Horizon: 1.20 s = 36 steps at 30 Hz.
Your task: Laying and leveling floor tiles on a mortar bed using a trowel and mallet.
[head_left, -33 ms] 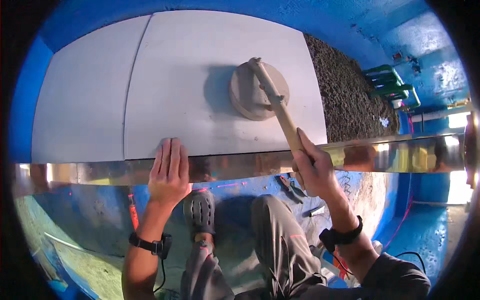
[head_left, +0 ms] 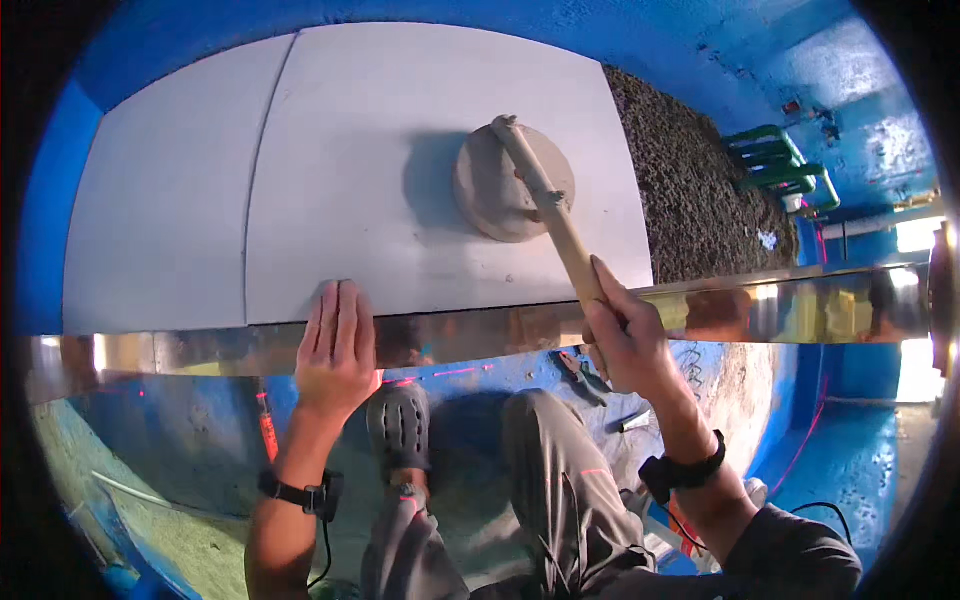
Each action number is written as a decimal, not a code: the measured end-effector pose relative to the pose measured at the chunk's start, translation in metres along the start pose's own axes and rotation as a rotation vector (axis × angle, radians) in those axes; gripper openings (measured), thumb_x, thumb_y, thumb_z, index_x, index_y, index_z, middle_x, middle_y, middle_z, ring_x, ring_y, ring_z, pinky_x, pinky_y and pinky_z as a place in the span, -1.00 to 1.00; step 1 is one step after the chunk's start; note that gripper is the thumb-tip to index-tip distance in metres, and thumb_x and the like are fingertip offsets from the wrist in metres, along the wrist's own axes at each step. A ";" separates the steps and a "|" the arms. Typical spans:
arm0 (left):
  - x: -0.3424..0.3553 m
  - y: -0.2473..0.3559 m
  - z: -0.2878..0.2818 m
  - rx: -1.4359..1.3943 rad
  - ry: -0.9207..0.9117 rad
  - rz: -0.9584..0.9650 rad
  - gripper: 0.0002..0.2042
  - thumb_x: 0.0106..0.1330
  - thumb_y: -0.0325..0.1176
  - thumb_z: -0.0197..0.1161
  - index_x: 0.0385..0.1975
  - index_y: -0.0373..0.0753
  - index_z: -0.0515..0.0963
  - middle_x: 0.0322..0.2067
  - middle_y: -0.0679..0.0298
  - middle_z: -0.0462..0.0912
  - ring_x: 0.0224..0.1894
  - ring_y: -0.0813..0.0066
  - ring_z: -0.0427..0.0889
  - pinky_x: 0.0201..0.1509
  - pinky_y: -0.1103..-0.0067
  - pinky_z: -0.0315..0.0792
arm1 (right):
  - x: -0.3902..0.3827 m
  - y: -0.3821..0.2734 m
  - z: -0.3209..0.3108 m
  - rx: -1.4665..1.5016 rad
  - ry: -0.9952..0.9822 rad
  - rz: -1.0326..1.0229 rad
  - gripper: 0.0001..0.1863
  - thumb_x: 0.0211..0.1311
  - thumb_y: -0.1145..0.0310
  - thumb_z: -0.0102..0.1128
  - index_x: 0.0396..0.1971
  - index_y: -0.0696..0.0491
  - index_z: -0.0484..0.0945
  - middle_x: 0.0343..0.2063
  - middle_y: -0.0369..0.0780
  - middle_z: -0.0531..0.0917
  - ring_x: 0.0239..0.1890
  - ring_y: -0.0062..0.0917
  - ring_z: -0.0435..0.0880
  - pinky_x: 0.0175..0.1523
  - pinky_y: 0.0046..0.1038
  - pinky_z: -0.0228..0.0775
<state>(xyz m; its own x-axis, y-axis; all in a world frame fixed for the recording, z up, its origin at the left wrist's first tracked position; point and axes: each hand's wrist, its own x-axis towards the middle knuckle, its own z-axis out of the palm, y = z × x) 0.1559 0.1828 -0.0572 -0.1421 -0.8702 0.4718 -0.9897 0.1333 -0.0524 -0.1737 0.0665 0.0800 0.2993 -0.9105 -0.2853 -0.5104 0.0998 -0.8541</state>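
Note:
A large pale tile (head_left: 345,130) lies flat in front of me, with a second pale tile (head_left: 165,190) alongside on its left. My left hand (head_left: 338,340) rests open at the near edge of the larger tile, fingers together and stretched out over it. My right hand (head_left: 628,335) is closed around the light wooden handle of a mallet (head_left: 482,195). Its wide, round, grey-brown head is over the right half of the tile and casts a shadow to the left. Whether the head touches the tile, I cannot tell. Grey lumps stick to the handle's far part.
A shiny metal strip (head_left: 470,342) runs across the near side. Dark, rough granular material (head_left: 690,180) borders the tile on the right, near green pipes (head_left: 780,165). Blue walls (head_left: 690,30) enclose the far side. Pliers (head_left: 580,378) lie below the strip, by my knee.

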 end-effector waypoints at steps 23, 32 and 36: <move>-0.014 -0.060 -0.041 -0.049 -0.229 -0.162 -0.46 0.27 -0.43 0.23 0.26 -0.49 0.39 0.40 -0.21 0.29 0.48 -0.37 0.21 0.52 -0.07 0.21 | 0.106 -0.137 0.052 0.061 0.131 -0.278 -0.46 0.59 0.30 0.04 0.48 0.10 0.33 -0.55 -0.38 0.52 -0.66 -0.79 0.42 -0.61 -0.61 0.28; -0.027 -0.061 -0.033 0.014 -0.177 -0.148 -0.53 0.35 -0.36 0.18 0.22 -0.47 0.45 0.37 -0.21 0.33 0.41 -0.35 0.33 0.47 -0.01 0.32 | 0.097 -0.120 0.064 0.004 -0.118 -0.027 -0.42 0.57 0.22 0.12 0.45 0.15 0.35 -0.57 -0.32 0.55 -0.68 -0.71 0.46 -0.64 -0.55 0.28; -0.027 -0.062 -0.032 0.014 -0.157 -0.139 -0.54 0.36 -0.35 0.15 0.20 -0.48 0.46 0.36 -0.22 0.35 0.41 -0.35 0.34 0.47 -0.03 0.32 | 0.112 -0.145 0.050 -0.035 0.005 -0.227 -0.43 0.58 0.19 0.09 0.45 0.15 0.36 -0.56 -0.33 0.53 -0.68 -0.74 0.45 -0.64 -0.58 0.29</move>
<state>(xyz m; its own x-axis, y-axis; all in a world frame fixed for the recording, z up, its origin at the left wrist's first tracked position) 0.2213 0.2136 -0.0387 -0.0037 -0.9431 0.3325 -1.0000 0.0008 -0.0090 -0.0259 -0.0293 0.1497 0.4055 -0.9101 -0.0855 -0.4579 -0.1213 -0.8807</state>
